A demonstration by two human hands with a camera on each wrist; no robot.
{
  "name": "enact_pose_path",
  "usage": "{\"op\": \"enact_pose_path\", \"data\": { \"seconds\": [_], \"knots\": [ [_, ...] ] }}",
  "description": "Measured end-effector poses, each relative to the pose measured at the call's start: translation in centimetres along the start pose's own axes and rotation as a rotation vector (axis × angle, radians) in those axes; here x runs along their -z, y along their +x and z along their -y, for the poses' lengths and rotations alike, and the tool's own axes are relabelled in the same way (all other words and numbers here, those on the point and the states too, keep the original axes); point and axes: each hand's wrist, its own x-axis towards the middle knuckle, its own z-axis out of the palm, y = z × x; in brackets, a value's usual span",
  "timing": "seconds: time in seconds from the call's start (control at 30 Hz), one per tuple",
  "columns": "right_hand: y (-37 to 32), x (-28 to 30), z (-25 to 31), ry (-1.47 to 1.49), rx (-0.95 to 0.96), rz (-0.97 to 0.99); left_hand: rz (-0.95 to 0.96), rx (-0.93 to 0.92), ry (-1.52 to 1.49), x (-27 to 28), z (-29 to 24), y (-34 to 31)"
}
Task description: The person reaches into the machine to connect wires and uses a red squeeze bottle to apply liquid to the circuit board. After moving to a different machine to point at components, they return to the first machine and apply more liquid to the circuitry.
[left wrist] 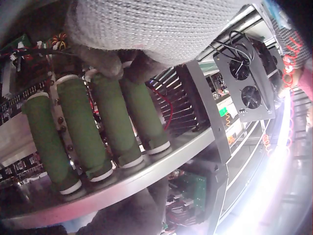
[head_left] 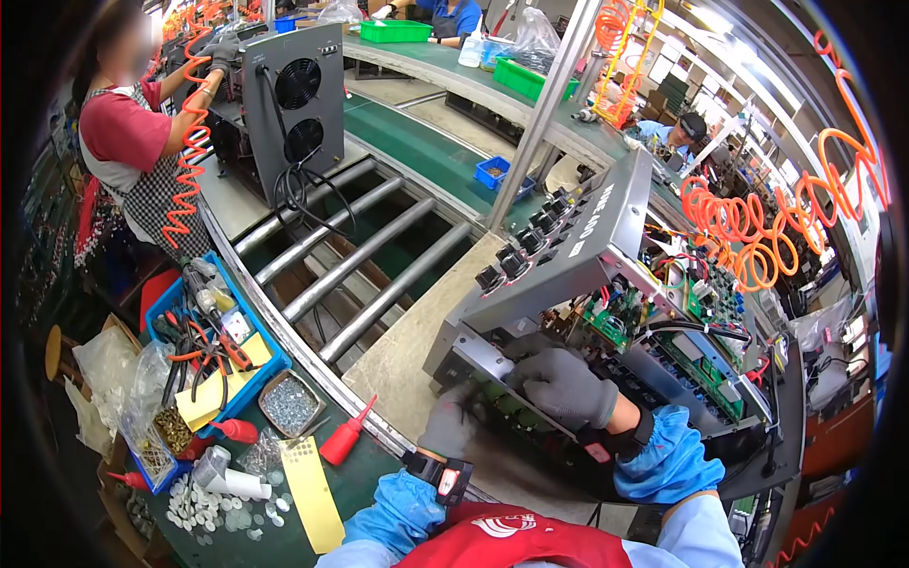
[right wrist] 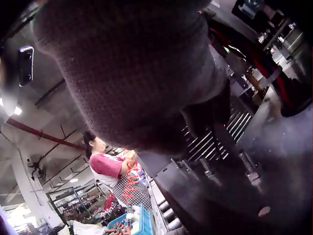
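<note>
A grey machine, its side uncovered, shows circuit boards and wiring. My right hand, in a grey glove, has its fingers bent at the lower edge near the front panel. In the right wrist view its dark glove is close to upright bolts on a metal plate; what the fingertips hold is hidden. My left hand, also gloved, reaches low under the machine's near side. In the left wrist view its fingertips are at the upper ends of green cylinders along a metal rail.
Metal rollers run to the left, towards another machine with fans and a person beside it. A blue tool bin, red glue bottle and yellow card sit on the left bench. Orange coiled hoses hang at right.
</note>
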Motion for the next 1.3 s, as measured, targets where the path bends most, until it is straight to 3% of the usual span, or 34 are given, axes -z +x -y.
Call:
{"op": "enact_pose_path", "data": {
  "seconds": [0.03,0.13,0.23,0.3,0.4,0.5,0.63,0.73,0.8,0.9,1.27,1.3],
  "knots": [
    [-0.1,0.2,-0.1,0.025,-0.025,0.063,0.027,-0.037,0.082,-0.1,0.0,-0.2],
    [-0.1,-1.0,0.0,-0.086,0.140,-0.203,0.057,-0.201,0.399,0.4,0.4,-0.3],
    [-1.0,0.3,-1.0,-0.120,0.367,-0.092,0.039,-0.485,1.054,-1.0,-0.4,-1.5],
    [-2.7,2.1,0.2,-0.031,0.166,-0.072,-0.086,-0.160,0.325,1.1,0.3,1.0],
    [-7.1,4.8,1.5,-0.007,-0.045,-0.073,0.048,-0.082,0.293,6.9,1.9,3.0],
    [-11.6,4.9,-0.2,-0.244,-0.165,-0.059,0.098,0.120,-0.150,5.4,0.9,2.3],
    [-15.0,3.3,-2.2,-0.372,-0.215,0.002,0.122,0.004,0.004,3.9,0.1,1.3],
    [-16.5,3.0,-2.9,-0.380,-0.221,0.023,0.103,-0.272,0.803,3.4,0.0,0.7],
    [-17.0,3.1,-2.8,-0.332,-0.180,0.036,0.074,-0.106,0.404,2.4,-0.6,-0.3],
    [-16.9,2.9,-3.5,-0.397,-0.113,0.081,-0.202,0.207,-0.198,0.8,-1.7,-1.8],
    [-15.7,2.6,-4.4,-0.485,-0.151,0.045,-0.280,0.159,0.014,3.2,-1.4,-8.4],
    [-15.5,2.4,-4.1,-0.486,-0.132,-0.041,-0.243,0.176,-0.015,4.1,-1.5,-9.0]
  ]
}}
